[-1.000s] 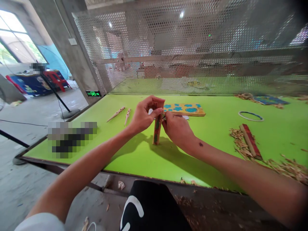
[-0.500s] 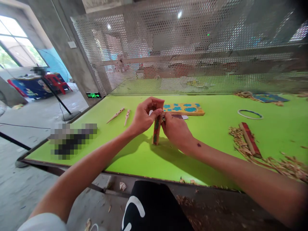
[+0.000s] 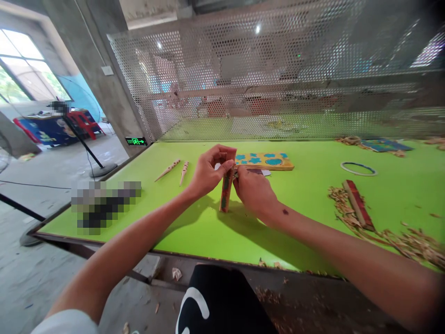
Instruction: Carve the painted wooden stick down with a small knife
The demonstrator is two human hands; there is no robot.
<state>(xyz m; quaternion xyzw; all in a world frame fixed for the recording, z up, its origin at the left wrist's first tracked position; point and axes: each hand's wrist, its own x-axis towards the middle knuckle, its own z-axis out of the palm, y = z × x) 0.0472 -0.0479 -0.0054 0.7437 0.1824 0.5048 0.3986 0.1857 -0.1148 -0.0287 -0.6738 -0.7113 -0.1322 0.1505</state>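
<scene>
My left hand is closed round the upper end of a narrow wooden block, which stands upright on the green table. Dark red and green paint covers the block's face. Close against its right side, my right hand is closed, fingers curled towards the block; what it grips is hidden. Behind both hands lies a yellow board with blue shapes, and a dark and white flat piece shows partly below it. Two slender carved wooden sticks, one further left and one nearer, lie left of my left hand.
To the right are a red-topped wooden block, curled wood shavings and a thin ring. A blue painted board lies at the back right. A perforated metal screen rises along the table's far edge. Blurred-out items sit at left.
The view has shifted slightly. Both hands and the upright block keep nearly the same places relative to each other.
</scene>
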